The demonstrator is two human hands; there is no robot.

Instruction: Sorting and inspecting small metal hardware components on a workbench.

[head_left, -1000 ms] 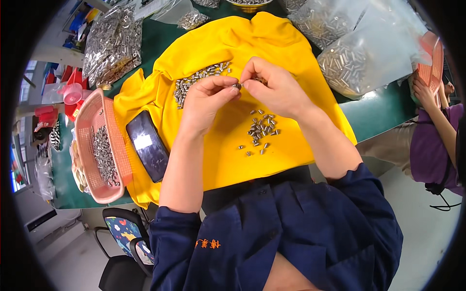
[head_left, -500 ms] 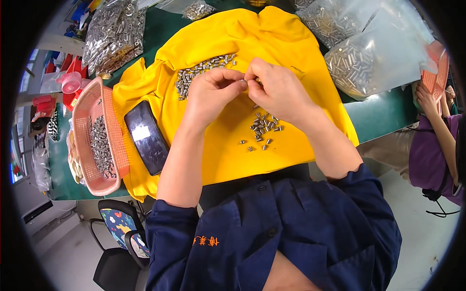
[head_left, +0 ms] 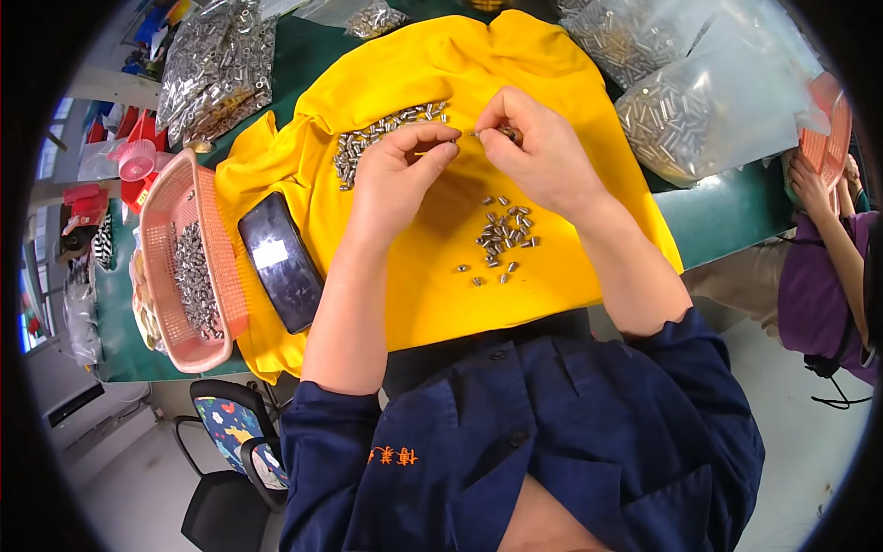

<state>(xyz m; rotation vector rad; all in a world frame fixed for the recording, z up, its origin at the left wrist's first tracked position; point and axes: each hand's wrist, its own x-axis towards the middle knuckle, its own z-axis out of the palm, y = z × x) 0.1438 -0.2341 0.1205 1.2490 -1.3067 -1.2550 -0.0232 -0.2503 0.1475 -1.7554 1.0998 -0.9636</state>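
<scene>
Over the yellow cloth (head_left: 432,313), my left hand (head_left: 391,179) pinches a tiny metal piece between thumb and index finger. My right hand (head_left: 538,156) is a short gap away, its fingers closed on small metal parts; one tip pokes out toward the left hand, and more shows in the curl of the fingers. Their exact shape is too small to tell. Beyond my left hand lies a pile of short metal cylinders (head_left: 349,156). A smaller group of similar cylinders (head_left: 501,235) lies loose on the cloth, nearer to me and below my right hand.
A pink basket (head_left: 235,285) with small metal parts stands at left, beside a black phone-like slab (head_left: 280,262). Bags of metal parts (head_left: 216,69) (head_left: 667,120) lie at the far left and right. A person in purple (head_left: 819,285) holds an orange basket (head_left: 828,129) at right.
My hands, which met at the fingertips, have drawn apart. The right hand has moved up and slightly right, with small metal parts still in its fingers.
</scene>
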